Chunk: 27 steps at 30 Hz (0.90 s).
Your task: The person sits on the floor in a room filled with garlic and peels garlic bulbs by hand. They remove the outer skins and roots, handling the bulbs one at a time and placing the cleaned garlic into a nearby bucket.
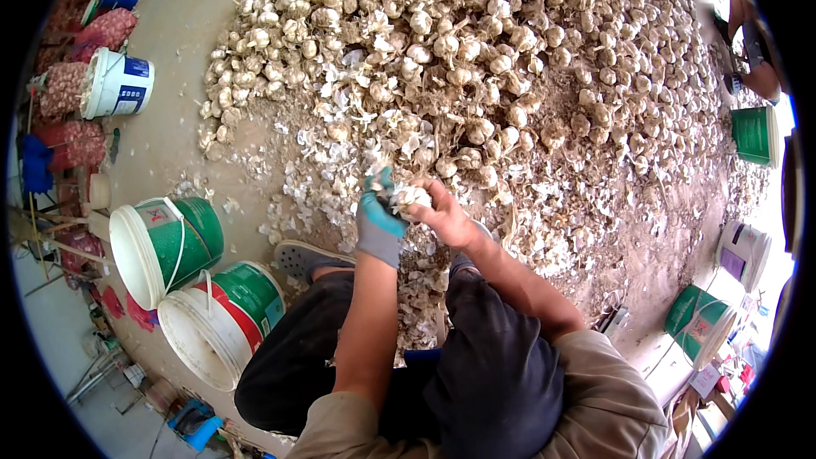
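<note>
A whitish garlic bulb (414, 197) is held between my two hands, just in front of my knees. My left hand (381, 223) wears a grey and teal glove and curls against the bulb's left side; a dark patch between its fingers is too small to name. Bare fingers of my right hand (447, 216) close round the bulb from the right. Loose papery garlic skins (323, 172) lie on the floor around and below both hands. Beyond them spreads a large heap of garlic bulbs (476, 42), many with short dry stalks.
Two green and white buckets (136, 257) (200, 336) stand at my left. Farther left are a white and blue bucket (127, 85) and red mesh sacks (72, 89). Along the right are a green bucket (752, 136) and another person's arm (761, 76).
</note>
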{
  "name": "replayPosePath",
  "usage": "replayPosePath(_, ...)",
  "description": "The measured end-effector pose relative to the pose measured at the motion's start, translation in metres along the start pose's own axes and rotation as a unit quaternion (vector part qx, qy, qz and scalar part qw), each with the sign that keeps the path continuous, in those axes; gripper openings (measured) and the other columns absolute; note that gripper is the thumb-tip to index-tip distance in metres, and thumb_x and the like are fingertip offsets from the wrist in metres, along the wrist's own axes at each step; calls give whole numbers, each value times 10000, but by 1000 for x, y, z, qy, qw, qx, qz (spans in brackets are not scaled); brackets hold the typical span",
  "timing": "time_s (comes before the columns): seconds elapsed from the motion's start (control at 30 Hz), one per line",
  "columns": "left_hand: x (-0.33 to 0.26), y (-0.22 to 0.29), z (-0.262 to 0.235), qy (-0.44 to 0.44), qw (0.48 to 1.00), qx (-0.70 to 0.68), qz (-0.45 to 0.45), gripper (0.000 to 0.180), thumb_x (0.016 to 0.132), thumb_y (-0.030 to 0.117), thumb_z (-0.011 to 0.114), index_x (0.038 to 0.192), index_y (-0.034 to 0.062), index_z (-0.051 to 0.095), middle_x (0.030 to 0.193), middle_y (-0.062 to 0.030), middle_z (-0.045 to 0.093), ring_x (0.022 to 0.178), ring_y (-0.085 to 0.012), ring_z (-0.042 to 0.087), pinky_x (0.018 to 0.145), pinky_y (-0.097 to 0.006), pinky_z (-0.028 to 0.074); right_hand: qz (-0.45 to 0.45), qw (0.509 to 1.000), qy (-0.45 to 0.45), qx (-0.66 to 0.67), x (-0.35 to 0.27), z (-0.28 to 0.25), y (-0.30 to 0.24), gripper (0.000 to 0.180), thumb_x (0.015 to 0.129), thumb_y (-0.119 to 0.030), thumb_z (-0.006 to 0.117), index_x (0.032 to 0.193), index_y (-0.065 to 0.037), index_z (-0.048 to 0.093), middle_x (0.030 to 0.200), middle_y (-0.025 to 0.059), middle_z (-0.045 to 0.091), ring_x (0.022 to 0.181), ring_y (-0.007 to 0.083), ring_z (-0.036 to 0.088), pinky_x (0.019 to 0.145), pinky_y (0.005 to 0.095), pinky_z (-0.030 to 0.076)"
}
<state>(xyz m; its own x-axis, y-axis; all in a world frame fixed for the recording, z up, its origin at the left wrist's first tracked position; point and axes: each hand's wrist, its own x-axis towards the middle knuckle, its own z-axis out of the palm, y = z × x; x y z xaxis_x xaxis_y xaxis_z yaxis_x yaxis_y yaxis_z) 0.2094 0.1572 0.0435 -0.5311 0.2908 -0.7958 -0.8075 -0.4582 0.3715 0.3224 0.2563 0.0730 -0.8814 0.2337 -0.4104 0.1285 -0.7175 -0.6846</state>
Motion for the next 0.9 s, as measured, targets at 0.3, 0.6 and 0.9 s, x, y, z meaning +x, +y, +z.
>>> replayPosePath(0.3,-57,-14,17,-147,941,291,94,319,938,302,612,1090,23,644,991,-73,672,845,-187,659,759,-304,551,52,978,-81,184,-8,-22,0,518,916,5,608,1399,-81,443,1169,26,599,1045,148,588,895,301,510)
replayPosePath(0.6,-40,7,3,-196,970,101,-98,366,948,280,612,1180,-2,595,1161,-113,643,1071,-251,623,868,-380,567,28,994,-97,41,-3,-16,-13,433,857,-2,696,1168,-57,400,1111,110,596,1051,214,588,909,356,518)
replayPosePath(0.9,-49,-5,6,-92,962,243,83,216,931,130,554,1059,-26,632,1024,-127,667,911,-239,662,821,-338,569,20,967,-55,-249,-10,16,-38,404,841,-44,740,1104,-15,435,931,42,543,893,123,538,780,311,482)
